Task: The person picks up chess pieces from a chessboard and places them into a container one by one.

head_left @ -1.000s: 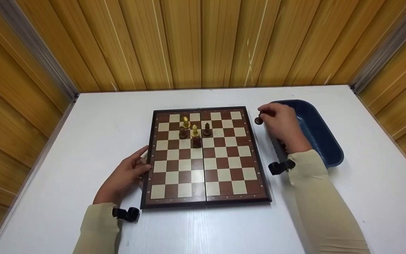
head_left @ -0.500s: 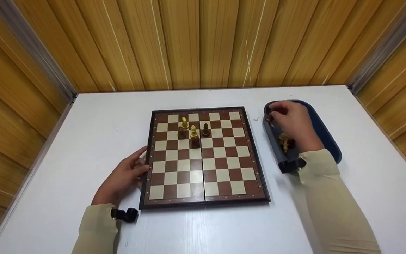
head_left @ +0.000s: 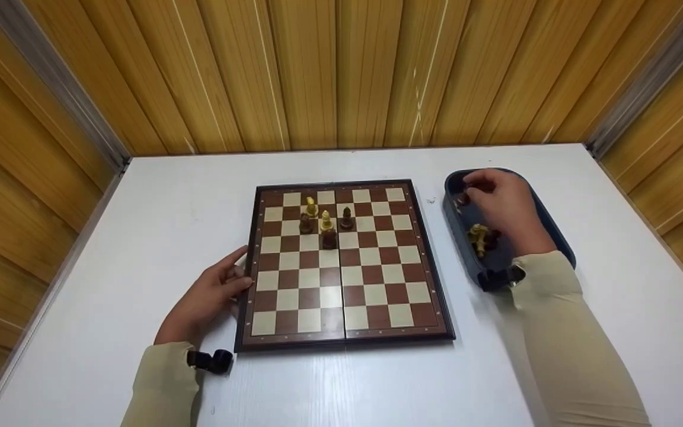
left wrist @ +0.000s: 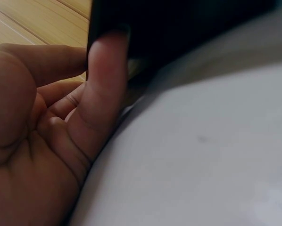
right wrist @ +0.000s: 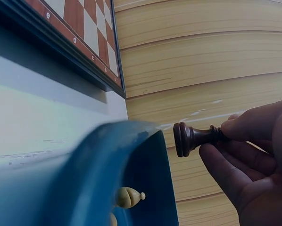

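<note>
My right hand [head_left: 504, 204] is over the blue tray [head_left: 465, 252], pinching a dark chess piece [right wrist: 193, 139] between thumb and fingers. In the right wrist view the piece lies sideways with its round base outward, and the fingers hide its top. Inside the tray are light and dark chess pieces [head_left: 479, 240], including a cream bishop [right wrist: 128, 197]. At the left edge of the chessboard [head_left: 359, 299], my left hand [head_left: 214, 290] touches the frame with thumb and index finger. Gold pieces [head_left: 326, 220] and dark pieces [head_left: 329, 238] stand clustered on the board's far half.
A white table [head_left: 158, 213] carries the board and, to its right, the tray. Wood-patterned panels [head_left: 306, 77] rise behind the table and at both sides. Each wrist wears a small black camera on a strap [head_left: 214, 360].
My right hand has moved right, from beside the board to above the tray, carrying the dark chess piece. More of the tray's contents shows now. My left hand and the standing pieces have stayed put.
</note>
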Demonstrator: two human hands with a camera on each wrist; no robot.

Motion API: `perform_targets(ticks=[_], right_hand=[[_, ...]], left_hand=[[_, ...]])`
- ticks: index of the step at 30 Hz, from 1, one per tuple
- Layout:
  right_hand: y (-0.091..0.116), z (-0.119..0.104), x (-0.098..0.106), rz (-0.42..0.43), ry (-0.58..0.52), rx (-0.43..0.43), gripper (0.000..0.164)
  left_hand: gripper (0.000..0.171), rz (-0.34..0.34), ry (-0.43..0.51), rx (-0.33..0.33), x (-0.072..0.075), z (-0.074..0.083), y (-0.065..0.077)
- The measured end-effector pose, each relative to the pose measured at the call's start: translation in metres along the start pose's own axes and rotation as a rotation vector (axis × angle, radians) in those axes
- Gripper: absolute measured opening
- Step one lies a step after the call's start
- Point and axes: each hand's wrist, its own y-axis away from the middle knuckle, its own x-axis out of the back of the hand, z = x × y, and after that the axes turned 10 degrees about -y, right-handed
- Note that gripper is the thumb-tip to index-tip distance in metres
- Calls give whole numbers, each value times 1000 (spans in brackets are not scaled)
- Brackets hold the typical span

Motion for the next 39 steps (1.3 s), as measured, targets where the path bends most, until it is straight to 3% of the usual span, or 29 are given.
perform_targets(ticks=[13, 30, 39], right_hand=[[3, 7, 3, -25, 66, -42, 24], [7, 23, -4, -81, 103, -97, 24], [7, 22, -3, -100, 83, -142, 28]], left_hand=[[67, 12, -45, -1, 0, 0, 0], [68, 19, -27, 43, -2, 0, 0], [68, 20, -17, 40, -1, -2, 1]])
